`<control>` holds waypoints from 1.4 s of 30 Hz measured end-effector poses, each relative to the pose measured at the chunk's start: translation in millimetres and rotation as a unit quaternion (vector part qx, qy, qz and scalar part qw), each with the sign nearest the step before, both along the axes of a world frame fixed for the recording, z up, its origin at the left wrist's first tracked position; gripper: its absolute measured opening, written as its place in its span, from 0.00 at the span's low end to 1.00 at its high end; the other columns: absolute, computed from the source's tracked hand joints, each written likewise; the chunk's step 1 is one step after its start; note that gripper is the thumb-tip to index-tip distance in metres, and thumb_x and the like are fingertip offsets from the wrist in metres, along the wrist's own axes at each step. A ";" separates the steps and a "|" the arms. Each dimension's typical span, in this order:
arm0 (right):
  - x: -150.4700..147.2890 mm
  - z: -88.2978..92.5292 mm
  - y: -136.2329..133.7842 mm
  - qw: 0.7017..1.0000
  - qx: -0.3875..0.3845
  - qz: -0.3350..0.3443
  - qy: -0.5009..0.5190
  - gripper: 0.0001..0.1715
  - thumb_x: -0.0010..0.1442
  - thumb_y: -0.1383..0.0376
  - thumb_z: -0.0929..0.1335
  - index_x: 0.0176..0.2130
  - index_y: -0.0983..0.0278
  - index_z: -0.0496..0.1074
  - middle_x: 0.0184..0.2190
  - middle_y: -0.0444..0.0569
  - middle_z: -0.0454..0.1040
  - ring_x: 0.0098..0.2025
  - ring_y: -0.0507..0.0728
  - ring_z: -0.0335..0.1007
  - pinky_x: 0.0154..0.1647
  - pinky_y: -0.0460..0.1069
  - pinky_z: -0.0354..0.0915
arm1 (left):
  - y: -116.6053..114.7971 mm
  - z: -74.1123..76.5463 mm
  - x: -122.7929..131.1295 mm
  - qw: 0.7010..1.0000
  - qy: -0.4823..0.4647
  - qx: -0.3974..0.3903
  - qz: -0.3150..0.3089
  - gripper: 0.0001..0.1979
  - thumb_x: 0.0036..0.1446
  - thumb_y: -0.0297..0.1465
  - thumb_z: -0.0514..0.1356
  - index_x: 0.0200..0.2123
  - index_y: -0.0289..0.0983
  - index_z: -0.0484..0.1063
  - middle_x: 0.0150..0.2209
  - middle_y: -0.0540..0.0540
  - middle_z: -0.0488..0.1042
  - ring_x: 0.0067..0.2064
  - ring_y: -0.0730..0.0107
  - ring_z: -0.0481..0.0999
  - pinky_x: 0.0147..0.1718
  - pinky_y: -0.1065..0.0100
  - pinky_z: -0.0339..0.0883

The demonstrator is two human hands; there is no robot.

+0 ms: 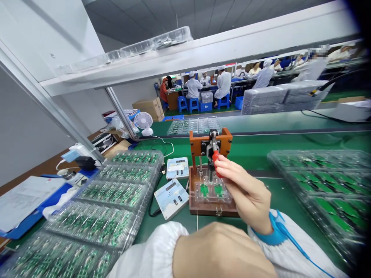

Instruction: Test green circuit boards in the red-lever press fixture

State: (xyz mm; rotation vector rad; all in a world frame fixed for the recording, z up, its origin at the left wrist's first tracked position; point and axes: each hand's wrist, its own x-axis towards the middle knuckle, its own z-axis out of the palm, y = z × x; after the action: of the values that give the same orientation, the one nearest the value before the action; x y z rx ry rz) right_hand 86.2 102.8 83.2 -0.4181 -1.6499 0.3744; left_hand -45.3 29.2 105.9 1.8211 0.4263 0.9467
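My right hand (240, 189) grips the red handle (216, 162) of a toggle press on a wooden test fixture (210, 173). Below the press head, a clear jig (213, 192) holds two green circuit boards. My left hand (220, 251) sits close to the camera at the bottom edge, showing only its back, so its fingers are hidden. It is nearest the fixture's front edge. A blue wrist strap (271, 235) with a blue cord circles my right wrist.
Two white test meters (171, 199) lie left of the fixture. Clear trays of green boards (101, 204) run along the left, and more (319, 197) lie right. A conveyor (261, 125) crosses behind, with a fan (143, 120) beyond and co-workers further back.
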 end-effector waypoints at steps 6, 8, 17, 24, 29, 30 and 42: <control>-0.2 -1.0 -1.3 1.000 -0.001 -0.004 -0.001 0.32 0.66 0.81 0.65 0.59 0.52 0.74 0.58 0.42 0.76 0.63 0.62 0.70 0.66 0.60 0.68 | -8.1 -9.3 11.5 0.910 -0.320 -0.249 -0.093 0.25 0.59 0.51 0.62 0.26 0.40 0.56 0.20 0.53 0.58 0.17 0.74 0.63 0.15 0.73 0.60; 0.3 -0.2 -2.2 1.000 -0.004 -0.006 -0.003 0.32 0.66 0.81 0.64 0.59 0.52 0.74 0.58 0.42 0.75 0.63 0.62 0.70 0.66 0.60 0.68 | -7.1 -2.5 14.7 0.833 -0.431 -0.323 -0.124 0.21 0.61 0.43 0.61 0.26 0.39 0.53 0.21 0.55 0.57 0.15 0.79 0.56 0.13 0.77 0.55; -1.7 1.6 -1.0 1.000 -0.003 0.004 0.001 0.33 0.65 0.83 0.64 0.59 0.53 0.74 0.60 0.39 0.74 0.64 0.59 0.68 0.68 0.56 0.65 | -1.8 3.5 18.5 0.770 -0.523 -0.327 -0.163 0.12 0.48 0.26 0.60 0.27 0.38 0.55 0.22 0.56 0.55 0.16 0.82 0.49 0.17 0.80 0.53; -1.2 0.5 -0.8 1.000 0.012 0.002 0.002 0.33 0.65 0.83 0.64 0.59 0.55 0.74 0.59 0.40 0.74 0.64 0.59 0.68 0.68 0.54 0.65 | -2.1 2.7 18.6 0.772 -0.526 -0.320 -0.159 0.11 0.50 0.27 0.59 0.26 0.37 0.55 0.22 0.55 0.55 0.18 0.81 0.51 0.19 0.78 0.53; -0.8 0.3 -0.3 1.000 0.014 0.001 0.002 0.33 0.65 0.84 0.64 0.59 0.55 0.74 0.59 0.40 0.75 0.64 0.59 0.68 0.68 0.55 0.65 | -2.8 0.8 19.3 0.782 -0.527 -0.293 -0.159 0.10 0.51 0.27 0.57 0.27 0.37 0.55 0.22 0.54 0.55 0.19 0.80 0.52 0.20 0.77 0.52; -0.9 0.5 -0.3 1.000 0.014 0.001 0.002 0.33 0.65 0.84 0.64 0.59 0.55 0.74 0.59 0.40 0.75 0.64 0.59 0.68 0.68 0.55 0.65 | -3.2 0.2 19.5 0.783 -0.526 -0.291 -0.156 0.09 0.51 0.27 0.57 0.27 0.37 0.55 0.22 0.54 0.55 0.19 0.80 0.52 0.20 0.77 0.52; -2.3 1.9 -0.2 1.000 0.020 0.001 0.002 0.35 0.64 0.84 0.64 0.60 0.54 0.73 0.60 0.39 0.74 0.64 0.57 0.68 0.69 0.53 0.65 | -3.3 -0.6 20.4 0.787 -0.527 -0.282 -0.154 0.09 0.51 0.27 0.57 0.26 0.37 0.56 0.21 0.54 0.54 0.18 0.80 0.51 0.17 0.77 0.49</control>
State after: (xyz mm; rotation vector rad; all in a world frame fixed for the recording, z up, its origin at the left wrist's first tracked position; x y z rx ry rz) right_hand 83.9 102.5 85.1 -0.3859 -1.6520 0.3432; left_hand -24.9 25.9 105.3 0.5943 -0.2821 1.2590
